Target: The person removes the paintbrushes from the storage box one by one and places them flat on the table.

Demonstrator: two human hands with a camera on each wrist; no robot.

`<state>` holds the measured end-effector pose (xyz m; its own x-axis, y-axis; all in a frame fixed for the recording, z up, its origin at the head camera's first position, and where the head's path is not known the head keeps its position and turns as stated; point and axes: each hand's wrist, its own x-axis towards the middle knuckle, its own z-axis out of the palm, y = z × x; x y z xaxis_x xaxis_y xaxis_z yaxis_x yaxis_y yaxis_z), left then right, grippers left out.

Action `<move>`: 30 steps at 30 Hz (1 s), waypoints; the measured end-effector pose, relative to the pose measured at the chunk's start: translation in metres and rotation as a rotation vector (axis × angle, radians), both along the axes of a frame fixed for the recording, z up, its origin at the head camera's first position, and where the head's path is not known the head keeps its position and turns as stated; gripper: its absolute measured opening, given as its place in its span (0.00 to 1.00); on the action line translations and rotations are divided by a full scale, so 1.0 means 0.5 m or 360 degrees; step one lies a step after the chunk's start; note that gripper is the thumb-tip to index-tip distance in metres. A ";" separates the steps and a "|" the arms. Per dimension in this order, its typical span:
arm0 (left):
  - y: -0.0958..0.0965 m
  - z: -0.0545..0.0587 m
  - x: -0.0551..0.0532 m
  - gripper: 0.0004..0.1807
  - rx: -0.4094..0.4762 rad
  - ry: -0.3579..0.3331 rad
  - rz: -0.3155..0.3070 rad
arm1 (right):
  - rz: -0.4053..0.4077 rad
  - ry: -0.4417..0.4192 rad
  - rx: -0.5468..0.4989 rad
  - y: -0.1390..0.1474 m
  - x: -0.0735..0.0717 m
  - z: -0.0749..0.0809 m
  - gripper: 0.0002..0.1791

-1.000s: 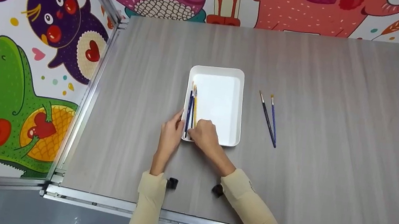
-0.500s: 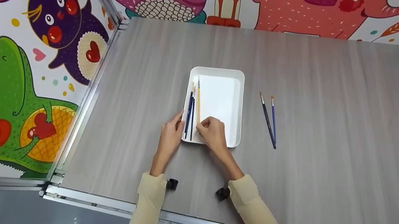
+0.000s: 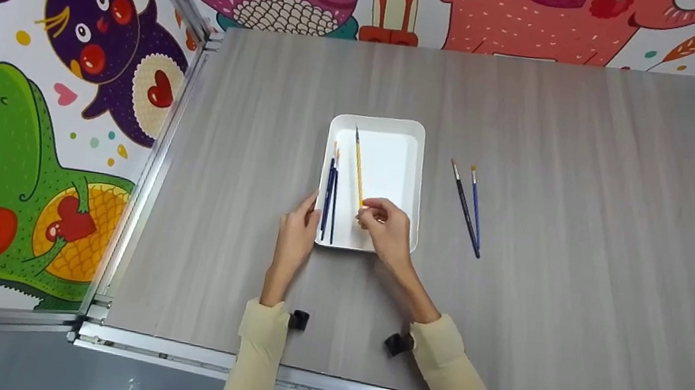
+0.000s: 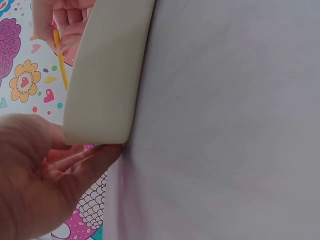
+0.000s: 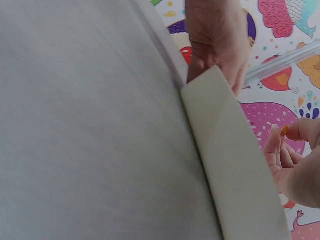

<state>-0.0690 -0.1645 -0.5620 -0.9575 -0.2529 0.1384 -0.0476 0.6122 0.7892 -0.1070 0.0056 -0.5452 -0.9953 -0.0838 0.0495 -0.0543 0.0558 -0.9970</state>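
Yellow paintbrush (image 3: 359, 173) pinched in right hand (image 3: 390, 229) over white tray (image 3: 395, 168), room either side; left hand (image 3: 295, 238) grips tray's left edge.

The white tray (image 3: 395, 168) looks like smooth, satin plastic on a matt, wood-grained tabletop (image 3: 586, 220). The edge rail (image 3: 179, 355) at six o'clock is shiny metal; the sleeves (image 3: 457, 384) are matt cloth; the yellow paintbrush (image 3: 359, 173) looks smooth-handled.
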 end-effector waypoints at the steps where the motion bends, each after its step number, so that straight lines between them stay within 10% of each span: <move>1: 0.000 0.000 0.000 0.20 -0.0001 0.0003 -0.0003 | -0.0001 0.0014 -0.0030 0.005 -0.001 0.002 0.08; 14: -0.002 -0.005 0.001 0.20 0.0001 0.0038 -0.0021 | -0.0068 0.0017 0.0021 0.064 0.003 0.096 0.10; 30: 0.001 -0.002 0.002 0.21 0.0032 0.0018 -0.0045 | -0.0235 -0.0055 0.0234 0.166 -0.032 0.011 0.09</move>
<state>-0.0681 -0.1642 -0.5630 -0.9628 -0.2285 0.1445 -0.0214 0.5971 0.8019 -0.1231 0.0887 -0.5397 -0.9981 0.0595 0.0132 -0.0007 0.2056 -0.9786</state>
